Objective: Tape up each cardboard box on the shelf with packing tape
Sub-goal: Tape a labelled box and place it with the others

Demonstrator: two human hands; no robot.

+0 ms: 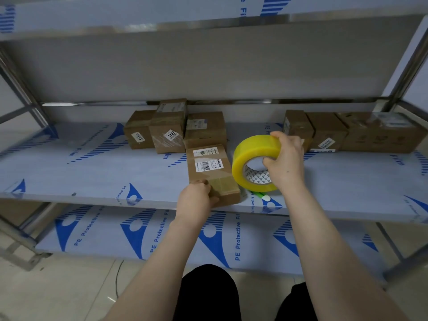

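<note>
The left hand [196, 198] grips a partly taped box [212, 173] at the shelf [92, 177] edge, the right hand [286, 161] holds the tape roll [252, 163], other boxes [169, 126] wait behind.

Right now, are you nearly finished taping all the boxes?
Not yet. The front box already has tape across its near end; the left hand grips it while the right hand holds the tape roll. The box marked 1107 shows shiny tape. The right-hand row of boxes may still need taping.
</note>
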